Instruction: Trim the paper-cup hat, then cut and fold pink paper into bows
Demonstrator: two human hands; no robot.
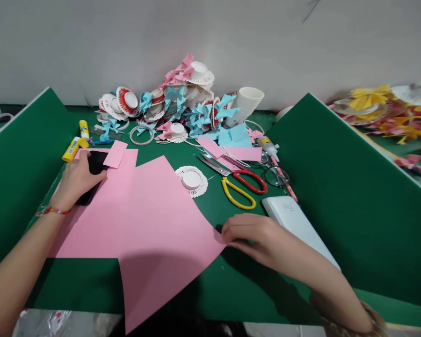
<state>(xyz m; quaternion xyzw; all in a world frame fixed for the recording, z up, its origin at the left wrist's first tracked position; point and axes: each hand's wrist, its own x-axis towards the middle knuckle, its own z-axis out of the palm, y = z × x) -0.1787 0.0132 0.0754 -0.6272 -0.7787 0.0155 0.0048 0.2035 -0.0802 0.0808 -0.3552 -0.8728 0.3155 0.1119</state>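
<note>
Left hand (77, 177) laid flat, fingers loosely spread, on a black slab-shaped phone (93, 175), gripping nothing, at the far left corner of a large pink paper sheet (143, 220) spread over the green felt table (231, 285). Around that wrist, a thin braided bracelet of red and mixed colours (52, 211). Just past the fingertips, a small pink paper rectangle (115, 153) overlapping the phone's far edge; farther out to the left, a yellow glue stick lying on its side (71, 149) and a second, upright yellow-capped glue stick (84, 129). Right hand (250, 234) palm down, fingers narrow and nearly together, pressing the right-hand point of the pink sheet against the table (whether the edge is pinched or merely pinned cannot be told). Immediately right of that hand, a white rectangular box-like case (294, 220); beyond it, scissors with one red and one yellow handle loop (240, 185), blades open slightly, and a pair of thin-framed spectacles (275, 174). Between the two hands, beyond the sheet's far edge, a white fringed paper-cup disc (192, 180). Well beyond both hands, against the wall, a heap of paper-cup hats with pink and blue bows (175, 105), a stack of white paper cups (245, 105) tilted beside it, and a roll of clear tape (142, 135).
</note>
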